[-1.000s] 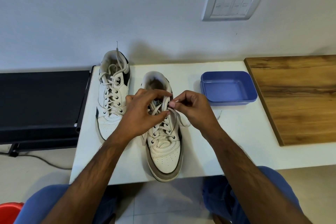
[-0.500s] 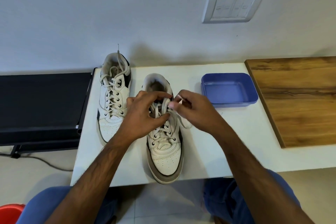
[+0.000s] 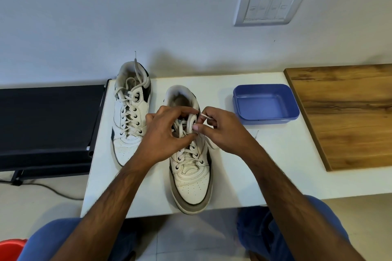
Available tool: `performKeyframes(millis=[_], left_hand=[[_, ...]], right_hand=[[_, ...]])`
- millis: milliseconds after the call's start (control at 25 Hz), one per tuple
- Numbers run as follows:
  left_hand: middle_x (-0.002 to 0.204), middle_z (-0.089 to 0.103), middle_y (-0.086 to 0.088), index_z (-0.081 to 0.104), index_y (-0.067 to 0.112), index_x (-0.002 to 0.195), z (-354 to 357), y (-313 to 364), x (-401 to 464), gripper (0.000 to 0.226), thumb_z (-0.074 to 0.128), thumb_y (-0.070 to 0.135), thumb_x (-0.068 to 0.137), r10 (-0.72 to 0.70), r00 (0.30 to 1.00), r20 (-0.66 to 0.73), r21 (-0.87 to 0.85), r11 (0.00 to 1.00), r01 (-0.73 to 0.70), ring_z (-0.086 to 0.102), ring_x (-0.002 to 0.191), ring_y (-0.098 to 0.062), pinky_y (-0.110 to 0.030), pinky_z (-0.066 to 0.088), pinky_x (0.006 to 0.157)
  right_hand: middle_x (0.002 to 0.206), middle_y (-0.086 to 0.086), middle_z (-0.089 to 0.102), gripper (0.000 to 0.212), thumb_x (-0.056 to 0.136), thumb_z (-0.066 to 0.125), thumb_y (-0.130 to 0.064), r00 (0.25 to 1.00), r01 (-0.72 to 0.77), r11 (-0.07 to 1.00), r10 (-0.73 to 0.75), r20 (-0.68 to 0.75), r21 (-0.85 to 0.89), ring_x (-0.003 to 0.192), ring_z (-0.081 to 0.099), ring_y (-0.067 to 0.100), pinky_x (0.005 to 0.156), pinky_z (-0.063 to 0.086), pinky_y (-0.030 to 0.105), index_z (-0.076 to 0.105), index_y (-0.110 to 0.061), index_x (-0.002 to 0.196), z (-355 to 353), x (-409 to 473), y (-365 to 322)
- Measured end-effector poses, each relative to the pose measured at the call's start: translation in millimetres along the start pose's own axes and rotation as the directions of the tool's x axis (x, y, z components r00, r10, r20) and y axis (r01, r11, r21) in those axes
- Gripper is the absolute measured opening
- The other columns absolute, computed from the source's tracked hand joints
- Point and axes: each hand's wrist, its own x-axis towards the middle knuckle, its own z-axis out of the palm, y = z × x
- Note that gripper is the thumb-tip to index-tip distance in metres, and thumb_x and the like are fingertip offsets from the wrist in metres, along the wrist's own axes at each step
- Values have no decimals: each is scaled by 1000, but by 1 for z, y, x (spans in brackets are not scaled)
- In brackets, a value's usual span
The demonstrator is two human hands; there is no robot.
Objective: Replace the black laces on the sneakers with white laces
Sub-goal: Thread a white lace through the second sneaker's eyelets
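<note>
Two sneakers sit on the table (image 3: 244,171); left hand (image 3: 163,137) grips the near sneaker (image 3: 191,176) collar, right hand (image 3: 222,131) pinches the white lace (image 3: 204,115) end — now drawn farther out than a second ago; top eyelets nearly finished.

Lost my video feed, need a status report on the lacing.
Left hand holds near sneaker's collar, right hand pinches white lace tip. Far sneaker laced white. Nothing in the way.
</note>
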Motion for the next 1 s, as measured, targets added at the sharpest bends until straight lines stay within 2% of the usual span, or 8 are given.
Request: performKeyframes(millis=[120,200,280,360,440,560,800,1000], left_hand=[[107,54,42,62,43,123,1,-1,0,53,78,47,73,-18,1000,6,-13,1000,18,48,114,5,-36,28,96],[106,54,40,62,43,123,0,-2,0,55,78,47,71,-21,1000,8,-21,1000,21,47,114,7,-35,27,97],[106,54,40,62,43,123,0,-2,-1,55,79,46,71,-18,1000,7,-22,1000,18,48,114,7,-36,27,98],[106,55,37,62,42,123,-1,-1,-1,55,79,45,71,-20,1000,4,-26,999,20,48,114,6,-36,27,97],[109,57,32,62,42,124,-3,-2,-1,56,79,47,71,-20,1000,14,-32,999,21,48,115,4,-36,27,97],[116,61,25,61,43,127,-5,-2,0,58,78,51,72,-4,999,34,-31,1000,5,49,119,1,-37,29,98],[115,61,25,61,43,128,-6,-3,0,62,81,50,70,-19,999,51,-36,999,21,51,119,-2,-38,28,100],[112,58,28,61,44,128,-7,-1,1,63,84,48,69,-41,997,70,-37,998,43,51,119,-3,-40,29,102]], right_hand=[[69,-15,54,13,94,65,-21,1000,24,945,-19,-20,326,67,49,6,66,40,21,58,-17,83,-10,4,4],[77,-1,56,8,90,63,-18,992,104,544,2,-125,833,72,53,14,68,45,24,58,-13,87,-26,3,6],[87,6,56,8,90,61,-18,984,177,20,25,-178,984,82,57,19,77,48,29,57,-11,90,-36,1,6],[86,6,55,8,92,52,-18,986,148,-83,92,-140,986,80,57,21,72,51,30,52,-14,85,-31,0,3],[72,3,50,15,91,51,-19,982,10,241,178,-54,971,57,48,15,50,41,26,43,-17,78,-26,2,-5],[67,-14,51,21,95,69,-27,993,-78,949,100,-59,305,51,45,-2,54,40,18,50,-19,89,-16,-2,-8],[86,-12,58,15,94,70,-24,996,77,970,-87,-30,-231,79,53,4,68,42,28,56,-25,87,-13,0,1],[85,-7,49,19,100,59,-15,925,-58,998,49,-377,-11,75,47,3,65,35,15,46,-18,87,-24,3,11]])
